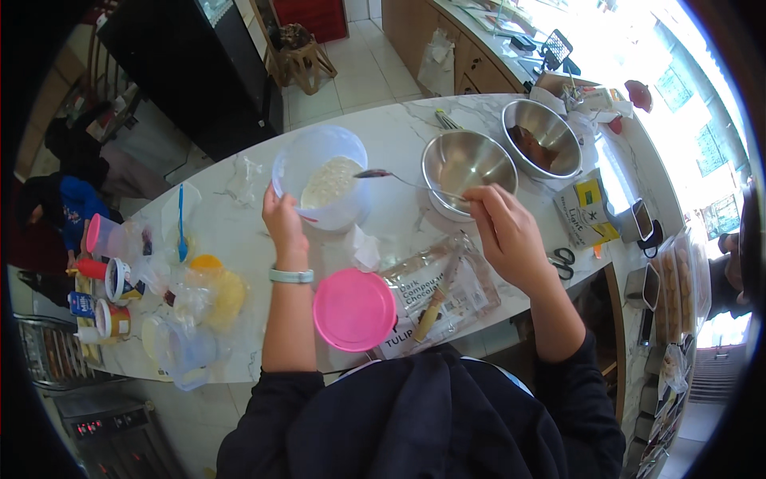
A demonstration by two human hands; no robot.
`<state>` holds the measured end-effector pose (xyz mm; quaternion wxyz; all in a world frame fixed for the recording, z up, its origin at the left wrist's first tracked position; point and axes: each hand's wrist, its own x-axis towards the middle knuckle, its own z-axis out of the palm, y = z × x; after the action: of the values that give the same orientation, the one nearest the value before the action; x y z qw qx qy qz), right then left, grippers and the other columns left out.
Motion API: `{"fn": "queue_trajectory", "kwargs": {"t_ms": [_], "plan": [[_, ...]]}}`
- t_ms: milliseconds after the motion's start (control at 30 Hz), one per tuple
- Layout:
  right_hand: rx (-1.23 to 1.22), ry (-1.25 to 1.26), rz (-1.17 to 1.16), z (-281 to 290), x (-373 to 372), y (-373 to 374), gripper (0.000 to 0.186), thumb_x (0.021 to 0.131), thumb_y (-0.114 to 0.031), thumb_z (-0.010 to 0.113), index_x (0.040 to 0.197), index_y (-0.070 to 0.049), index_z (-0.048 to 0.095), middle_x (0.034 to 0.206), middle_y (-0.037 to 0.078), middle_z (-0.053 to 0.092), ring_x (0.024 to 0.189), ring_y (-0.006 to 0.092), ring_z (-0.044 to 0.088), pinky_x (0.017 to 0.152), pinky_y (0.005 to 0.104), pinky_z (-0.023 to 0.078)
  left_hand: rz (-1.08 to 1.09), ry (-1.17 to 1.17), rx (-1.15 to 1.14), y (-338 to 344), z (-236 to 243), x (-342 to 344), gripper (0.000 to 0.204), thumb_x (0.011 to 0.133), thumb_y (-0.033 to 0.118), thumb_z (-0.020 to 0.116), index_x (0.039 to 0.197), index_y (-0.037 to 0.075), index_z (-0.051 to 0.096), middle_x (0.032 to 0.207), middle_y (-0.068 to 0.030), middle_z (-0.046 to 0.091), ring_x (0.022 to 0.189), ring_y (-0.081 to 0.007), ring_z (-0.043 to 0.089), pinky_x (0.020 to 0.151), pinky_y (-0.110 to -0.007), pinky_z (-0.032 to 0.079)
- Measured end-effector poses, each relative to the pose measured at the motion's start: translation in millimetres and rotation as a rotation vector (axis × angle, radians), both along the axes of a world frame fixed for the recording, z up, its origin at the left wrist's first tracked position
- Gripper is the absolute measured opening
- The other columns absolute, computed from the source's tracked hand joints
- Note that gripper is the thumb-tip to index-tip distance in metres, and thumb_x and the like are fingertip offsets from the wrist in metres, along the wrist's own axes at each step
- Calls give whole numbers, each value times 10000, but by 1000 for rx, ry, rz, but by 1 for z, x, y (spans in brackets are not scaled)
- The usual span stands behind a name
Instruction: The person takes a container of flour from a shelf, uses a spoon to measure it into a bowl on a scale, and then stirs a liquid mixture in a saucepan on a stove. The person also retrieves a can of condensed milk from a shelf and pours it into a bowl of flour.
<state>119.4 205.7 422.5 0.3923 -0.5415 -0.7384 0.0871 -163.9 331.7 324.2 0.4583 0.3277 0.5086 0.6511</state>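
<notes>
My left hand (pixel 284 225) grips the near left rim of a translucent plastic tub (pixel 361 203), which holds a mound of white powder (pixel 329 182). Pinched in my right hand (pixel 504 235) is the thin handle of a metal spoon (pixel 408 184). The spoon's dark bowl hovers at the tub's right rim, above the powder's right side. Its handle crosses over the near part of a steel bowl (pixel 471 156) standing to the right of the tub. A crumpled white tissue (pixel 363 247) lies below the tub, beside a round pink lid (pixel 355 311).
A wooden-handled tool (pixel 431 315) lies on an opened plastic chocolate bag (pixel 479 287). At right are a second steel bowl (pixel 570 156) with brown chunks, a yellow-grey box (pixel 590 209) and scissors (pixel 563 262). Leftward are a blue spatula (pixel 182 227), several tubs, and a person in blue (pixel 68 211).
</notes>
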Motion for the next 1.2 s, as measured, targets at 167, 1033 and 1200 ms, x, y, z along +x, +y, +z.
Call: {"fn": "queue_trajectory", "kwargs": {"t_ms": [167, 1033, 1200], "plan": [[183, -601, 53, 19, -64, 46, 168, 756, -81, 582, 924, -70, 587, 808, 52, 572, 823, 206, 580, 722, 327, 461, 158, -70, 217, -1, -2, 11, 462, 706, -83, 413, 1150, -47, 535, 1148, -171, 585, 1102, -262, 543, 954, -321, 400], [-642, -278, -6, 10, -2, 113, 208, 727, -188, 531, 761, -91, 713, 683, 89, 642, 688, 273, 611, 642, 359, 469, -430, 1107, 1524, 25, 114, 69, 193, 657, -28, 562, 510, 31, 452, 553, -81, 438, 545, -248, 459, 587, -341, 397], [-649, 114, 12, 15, 57, 114, 219, 734, -181, 556, 770, -40, 720, 710, 62, 662, 616, 123, 531, 599, 260, 443, -474, 1130, 1544, 44, 115, 102, 231, 677, -2, 576, 491, 34, 444, 542, -84, 447, 541, -240, 463, 581, -340, 405]]}}
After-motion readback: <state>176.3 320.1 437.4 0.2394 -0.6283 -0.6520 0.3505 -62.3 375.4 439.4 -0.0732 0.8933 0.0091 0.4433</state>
